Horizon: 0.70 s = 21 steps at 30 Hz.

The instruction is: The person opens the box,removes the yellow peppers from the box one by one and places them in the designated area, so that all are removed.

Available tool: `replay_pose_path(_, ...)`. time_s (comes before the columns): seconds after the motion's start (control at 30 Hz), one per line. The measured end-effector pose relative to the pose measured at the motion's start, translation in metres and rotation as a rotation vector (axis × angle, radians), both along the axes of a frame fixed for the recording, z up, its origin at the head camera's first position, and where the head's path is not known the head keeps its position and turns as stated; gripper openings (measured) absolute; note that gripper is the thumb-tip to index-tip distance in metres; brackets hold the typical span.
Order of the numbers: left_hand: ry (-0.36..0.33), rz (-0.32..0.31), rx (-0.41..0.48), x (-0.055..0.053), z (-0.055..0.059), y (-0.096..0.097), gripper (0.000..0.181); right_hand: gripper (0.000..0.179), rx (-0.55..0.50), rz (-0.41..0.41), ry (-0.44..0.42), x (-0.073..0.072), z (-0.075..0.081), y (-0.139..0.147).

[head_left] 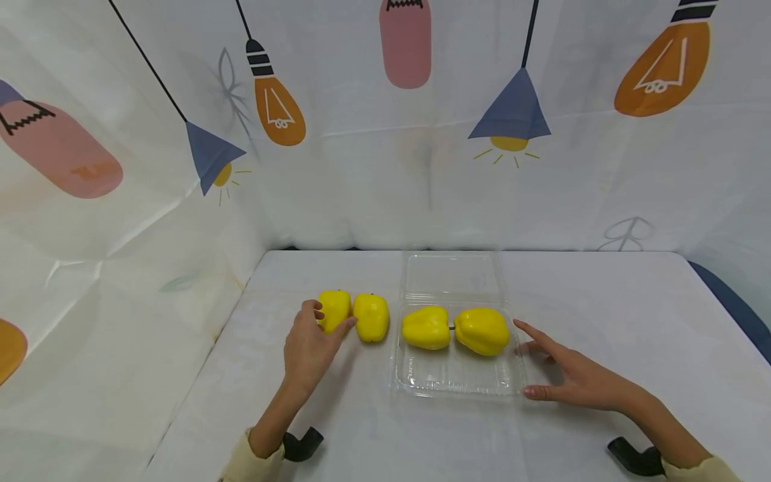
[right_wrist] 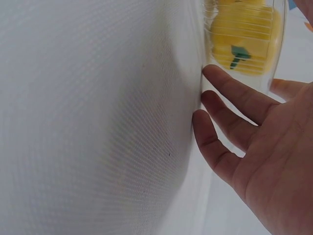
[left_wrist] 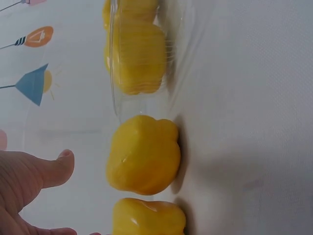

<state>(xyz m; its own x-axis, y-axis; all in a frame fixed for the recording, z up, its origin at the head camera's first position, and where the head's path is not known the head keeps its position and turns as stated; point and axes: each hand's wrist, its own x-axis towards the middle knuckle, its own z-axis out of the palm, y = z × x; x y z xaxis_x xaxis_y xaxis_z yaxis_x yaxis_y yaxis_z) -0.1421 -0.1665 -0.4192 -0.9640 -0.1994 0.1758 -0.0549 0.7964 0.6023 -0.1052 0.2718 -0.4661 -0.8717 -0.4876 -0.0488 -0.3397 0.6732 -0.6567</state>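
Observation:
Two yellow bell peppers lie in a clear plastic clamshell container (head_left: 446, 378), a left one (head_left: 425, 328) and a right one (head_left: 482, 331). On the table left of it sit two more, an outer pepper (head_left: 334, 309) and an inner pepper (head_left: 371, 317). My left hand (head_left: 313, 348) hovers over the outer pepper and partly covers it in the head view, thumb spread toward the inner one. The left wrist view shows a gap between the thumb (left_wrist: 58, 169) and the nearest pepper (left_wrist: 144, 155). Beside the container's right wall, my right hand (head_left: 572, 375) has its fingers spread, fingertips low near the tabletop.
The container's lid (head_left: 452, 274) lies folded back toward the far side of the white table (head_left: 602, 294). Behind the table hangs a white sheet (head_left: 373, 187) printed with lamps and bulbs. A black band end (head_left: 303, 444) shows at my left wrist.

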Motion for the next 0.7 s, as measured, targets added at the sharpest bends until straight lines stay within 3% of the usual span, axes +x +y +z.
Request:
replay_pose_path(0.3,0.023,-0.049,-0.005,0.003,0.0,0.01,0.07,0.102,-0.017,0.006,0.001,0.0,0.0,0.0)
replay_pose_path(0.53,-0.02,-0.091,-0.028,0.004,-0.002,0.023,0.068,0.102,-0.015,0.004,0.009,0.001,0.001,0.0)
replay_pose_path(0.7,-0.015,-0.138,-0.033,0.005,-0.003,0.032,0.07,0.102,-0.014,0.002,0.009,0.001,0.0,0.0)
